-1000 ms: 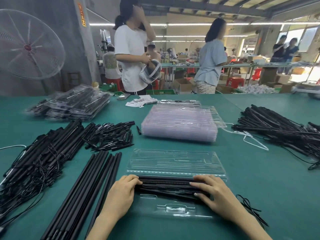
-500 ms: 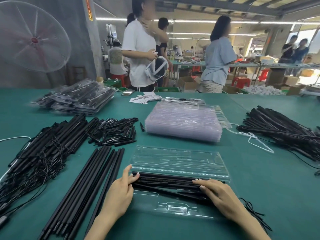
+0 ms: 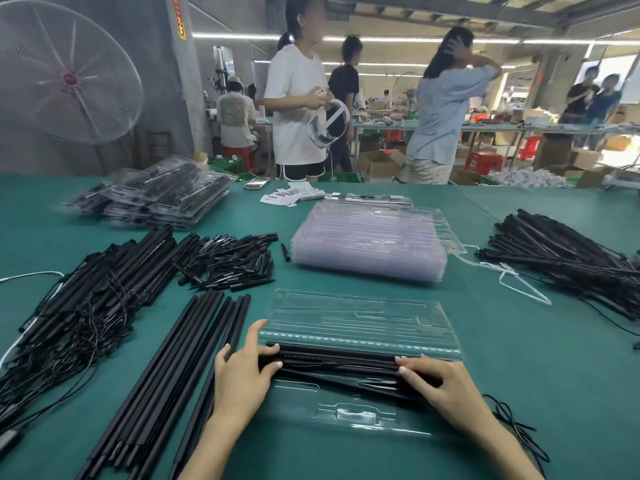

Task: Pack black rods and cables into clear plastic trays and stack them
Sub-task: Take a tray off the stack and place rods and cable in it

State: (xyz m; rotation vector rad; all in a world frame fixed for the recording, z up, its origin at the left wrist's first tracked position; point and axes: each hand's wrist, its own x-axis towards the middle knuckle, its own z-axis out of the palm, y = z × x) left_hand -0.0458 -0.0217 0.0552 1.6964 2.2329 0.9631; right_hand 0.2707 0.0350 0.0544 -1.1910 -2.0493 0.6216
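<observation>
Both hands have shifted slightly along the bundle since a moment ago: the left hand (image 3: pixel 242 372) now has its index finger raised toward the tray's hinge while its other fingers curl round the left end of the black rods (image 3: pixel 337 362), and the right hand (image 3: pixel 440 382) lies with nearly straight fingers pressing down on their right end. Those rods, with thin cable among them, sit in the near half of an open clear plastic tray (image 3: pixel 360 317), whose lid half lies flat on the green table (image 3: pixel 519 341) just beyond. Left of the tray lies a row of long loose rods (image 3: pixel 173 375), and further left a heap of rods tangled with cables (image 3: pixel 86 299). Behind the tray stands a stack of empty trays (image 3: pixel 370 244), with a scatter of short black pieces (image 3: pixel 228 261) to its left and a pile of packed trays (image 3: pixel 156 195) at the far left. Another heap of cabled rods (image 3: pixel 568 258) lies at the right.
</observation>
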